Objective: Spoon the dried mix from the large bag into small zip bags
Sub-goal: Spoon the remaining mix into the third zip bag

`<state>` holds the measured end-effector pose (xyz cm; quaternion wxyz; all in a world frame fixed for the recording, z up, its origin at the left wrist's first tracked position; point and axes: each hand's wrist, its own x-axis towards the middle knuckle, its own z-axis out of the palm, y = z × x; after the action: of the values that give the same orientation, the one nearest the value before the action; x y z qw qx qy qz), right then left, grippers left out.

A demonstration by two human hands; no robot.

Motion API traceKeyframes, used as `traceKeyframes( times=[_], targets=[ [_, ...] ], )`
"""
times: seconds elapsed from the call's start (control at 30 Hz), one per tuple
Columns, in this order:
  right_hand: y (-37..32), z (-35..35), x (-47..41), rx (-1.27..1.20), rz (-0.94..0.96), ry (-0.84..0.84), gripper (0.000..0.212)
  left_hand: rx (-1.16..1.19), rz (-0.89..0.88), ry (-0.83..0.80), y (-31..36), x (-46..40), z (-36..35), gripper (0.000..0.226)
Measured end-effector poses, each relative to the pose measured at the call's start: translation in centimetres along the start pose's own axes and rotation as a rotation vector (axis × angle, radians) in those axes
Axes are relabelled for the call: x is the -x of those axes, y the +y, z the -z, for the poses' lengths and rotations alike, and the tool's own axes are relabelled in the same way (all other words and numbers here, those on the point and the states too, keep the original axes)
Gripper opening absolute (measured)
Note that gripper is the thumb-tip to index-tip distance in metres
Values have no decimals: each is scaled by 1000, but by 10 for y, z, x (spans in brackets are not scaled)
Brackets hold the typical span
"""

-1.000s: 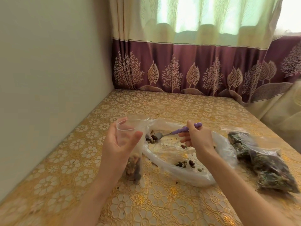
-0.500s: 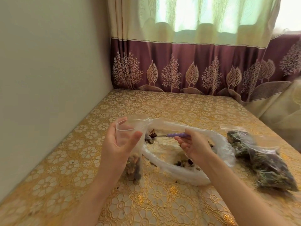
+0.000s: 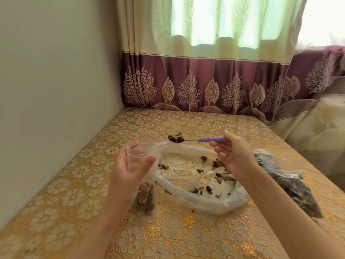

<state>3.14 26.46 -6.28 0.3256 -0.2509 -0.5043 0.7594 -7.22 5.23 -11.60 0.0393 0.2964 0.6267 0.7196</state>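
My left hand (image 3: 127, 174) grips a small clear zip bag (image 3: 143, 152) upright, its mouth held wide open, with dried mix at its bottom (image 3: 146, 197). My right hand (image 3: 233, 156) pinches the purple handle of a spoon (image 3: 211, 139). The spoon bowl, heaped with dried mix (image 3: 176, 137), hovers just right of and above the small bag's mouth. Below lies the large clear bag (image 3: 197, 200), opened flat on the table, with scattered dried pieces inside.
Filled zip bags of dark mix (image 3: 291, 184) lie at the right, partly behind my right arm. The gold flowered tablecloth (image 3: 186, 230) covers the table. A wall runs along the left edge and a curtain (image 3: 205, 81) hangs behind the far edge.
My right hand lifted the spoon out of the large bag, now loaded with mix, up toward the small bag's mouth. My left hand kept the small bag in place.
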Motion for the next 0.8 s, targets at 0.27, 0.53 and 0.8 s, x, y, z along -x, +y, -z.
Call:
traceKeyframes(
  times=[0.27,0.53,0.8],
  targets=[
    [-32,-29,31,68,121,-233,59,-13,12,4,0,1,-1,67],
    [-25,-44,53,286,383,-395,31,-20,-4,7,1,0,-2,66],
    [-25,-42,52,290,449,-431,26,-29,-6,6,-1,0,-1,82]
  ],
)
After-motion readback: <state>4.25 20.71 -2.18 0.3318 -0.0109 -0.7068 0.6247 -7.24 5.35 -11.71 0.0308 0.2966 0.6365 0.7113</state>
